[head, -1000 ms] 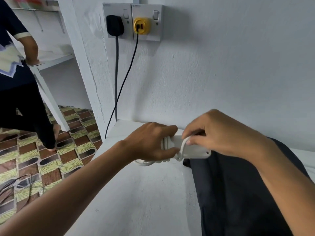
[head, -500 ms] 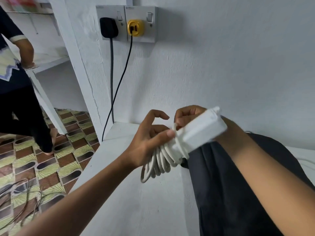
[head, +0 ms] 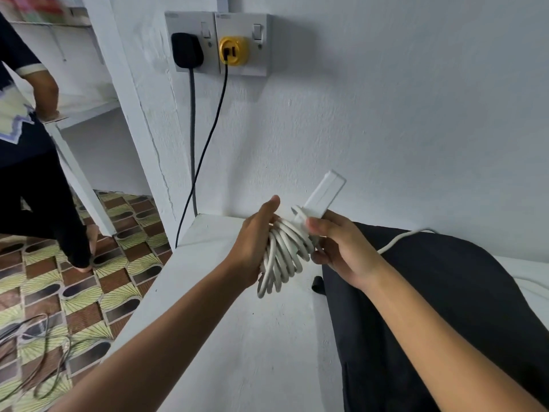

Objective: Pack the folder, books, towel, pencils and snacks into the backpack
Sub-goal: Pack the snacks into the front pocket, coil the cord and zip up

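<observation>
A black backpack (head: 445,292) lies flat on the white table (head: 237,352), at the right. Above the table's middle I hold a white power strip (head: 323,197) with its white cord (head: 282,257) wound in loops. My left hand (head: 255,248) grips the coiled loops from the left. My right hand (head: 341,248) pinches the strip's lower end, and the strip points up and to the right. A loose length of the cord (head: 398,237) trails over the backpack towards the wall. No folder, books, towel, pencils or snacks are in view.
A double wall socket (head: 217,43) holds a black plug and a yellow plug, their cables hanging down behind the table's far left corner. A person (head: 32,173) stands at the left by a white shelf. Cables (head: 32,361) lie on the patterned floor.
The power strip has swung from lying level to pointing up and right. My right hand has shifted from on top of it to under its lower end; the coil hangs lower.
</observation>
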Motion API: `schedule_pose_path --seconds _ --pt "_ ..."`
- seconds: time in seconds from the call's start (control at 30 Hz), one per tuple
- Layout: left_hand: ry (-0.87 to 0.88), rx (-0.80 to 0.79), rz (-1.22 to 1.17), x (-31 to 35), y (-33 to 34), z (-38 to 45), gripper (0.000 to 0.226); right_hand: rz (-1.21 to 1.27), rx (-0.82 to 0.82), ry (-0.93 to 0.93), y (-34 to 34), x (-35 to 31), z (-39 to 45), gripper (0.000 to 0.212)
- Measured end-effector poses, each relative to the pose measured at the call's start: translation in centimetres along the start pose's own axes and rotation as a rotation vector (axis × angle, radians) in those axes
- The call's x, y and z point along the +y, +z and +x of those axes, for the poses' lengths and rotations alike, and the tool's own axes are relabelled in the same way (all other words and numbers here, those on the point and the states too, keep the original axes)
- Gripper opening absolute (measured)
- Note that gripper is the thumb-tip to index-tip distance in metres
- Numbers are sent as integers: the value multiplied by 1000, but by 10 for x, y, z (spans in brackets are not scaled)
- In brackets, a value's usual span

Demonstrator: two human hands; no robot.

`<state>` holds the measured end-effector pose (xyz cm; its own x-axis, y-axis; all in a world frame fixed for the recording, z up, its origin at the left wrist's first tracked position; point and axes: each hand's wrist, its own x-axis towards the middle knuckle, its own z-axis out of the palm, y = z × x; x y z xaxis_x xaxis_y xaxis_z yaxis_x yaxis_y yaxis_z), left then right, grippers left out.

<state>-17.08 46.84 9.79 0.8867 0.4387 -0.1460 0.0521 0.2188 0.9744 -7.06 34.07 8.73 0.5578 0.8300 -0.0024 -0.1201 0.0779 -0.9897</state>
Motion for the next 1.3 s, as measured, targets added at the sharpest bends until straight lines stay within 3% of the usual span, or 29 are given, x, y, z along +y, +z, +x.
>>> schedule_pose_path --seconds 0.1,0.2,0.3,0.43,0.47,0.57,0.67,0.77,0.83,0.87,0.97,1.03,1.2,1.3 --pt "61 20 206 11 1 -1 49 73 54 -46 0 4 -3 54" --pt "69 -78 265 22 -4 -5 48 105 143 -89 1 2 -6 56" --pt "168 -196 405 29 -9 -7 54 136 218 -106 6 1 -9 43" --pt "444 -238 718 18 0 -4 82 61 347 -133 19 -1 -11 18" --pt "471 -242 721 17 3 -3 84 56 373 -137 22 -2 -12 19" --pt "470 -138 702 21 10 2 68 -33 419 -100 26 -5 -14 51" --pt "456 -51 704 29 14 6 52 -98 365 -19 21 -12 -17 50" --pt "402 -129 628 40 12 5 43 37 170 -10 3 -27 -28 30" --pt "417 -180 639 50 12 3 39 -117 67 -16 -11 -40 -39 15" --pt "448 -183 653 55 14 3 36 -257 46 -3 -16 -47 -44 20" --pt "625 -115 769 70 28 2 30 -600 103 27 -35 -68 -57 13" --pt "749 -98 863 77 45 3 33 -679 165 29 -50 -76 -61 23" --pt "1059 -54 1215 79 103 30 44 -882 340 -2 -87 -82 -74 10" --pt "1188 -50 1270 80 143 49 46 -870 409 14 -117 -85 -94 11"
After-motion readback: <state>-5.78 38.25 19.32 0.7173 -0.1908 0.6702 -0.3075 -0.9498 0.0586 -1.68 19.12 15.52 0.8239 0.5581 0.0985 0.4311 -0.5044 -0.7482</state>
